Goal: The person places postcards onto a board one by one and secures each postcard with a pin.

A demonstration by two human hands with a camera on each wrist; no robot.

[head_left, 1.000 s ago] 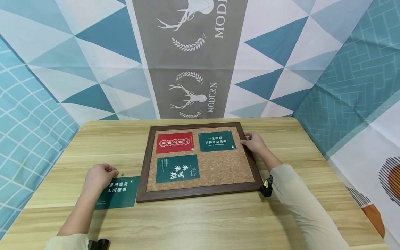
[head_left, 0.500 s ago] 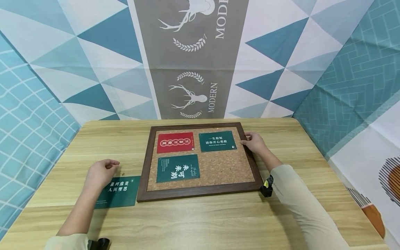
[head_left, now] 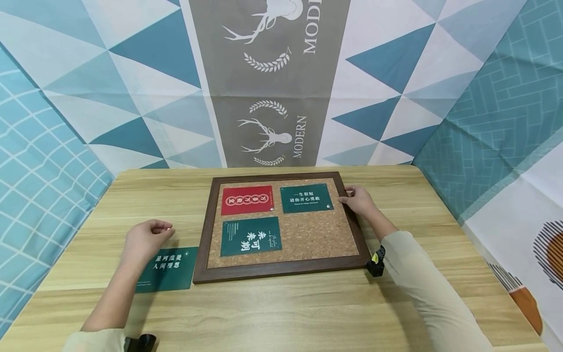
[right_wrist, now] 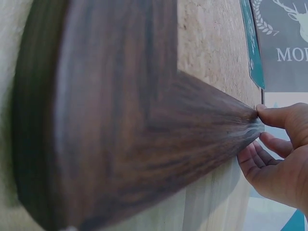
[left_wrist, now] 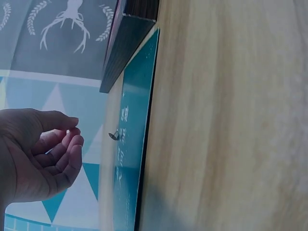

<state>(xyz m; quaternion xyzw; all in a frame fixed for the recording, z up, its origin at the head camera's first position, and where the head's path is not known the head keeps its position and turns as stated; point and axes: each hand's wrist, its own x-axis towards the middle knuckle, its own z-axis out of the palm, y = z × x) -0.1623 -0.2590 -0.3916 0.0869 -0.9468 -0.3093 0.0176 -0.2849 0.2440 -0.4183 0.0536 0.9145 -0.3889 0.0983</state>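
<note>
Step in hand, as I'm judging it: pinching a pin (head_left: 168, 228) while bracing the corkboard (head_left: 318, 239). To do it well I'm gripping the pin by its head, point clear of skin, and watching a second pin (left_wrist: 114, 136) lying just past the loose green card's (head_left: 173, 274) 12 o'clock edge. I'm also going easy on the brace: too much sideways pull risks skidding the frame (head_left: 281, 269).

Hands: left hand (head_left: 145, 237) is hovering at the board's 9 o'clock, thumb and forefinger tips nearly meeting on that small glinting thing; I'm reading it as a pin, but it's too tiny to confirm. Other fingers are curling loosely. Right hand (head_left: 359, 200) is gripping the frame between 2 and 3 o'clock, thumb and fingers parted only by the edge's thickness.

Loose card is lying flat just off the frame, between 8 and 9 o'clock. Other cards are sitting on the cork at 10, 1 and 8 o'clock; bare cork is showing around 4.
</note>
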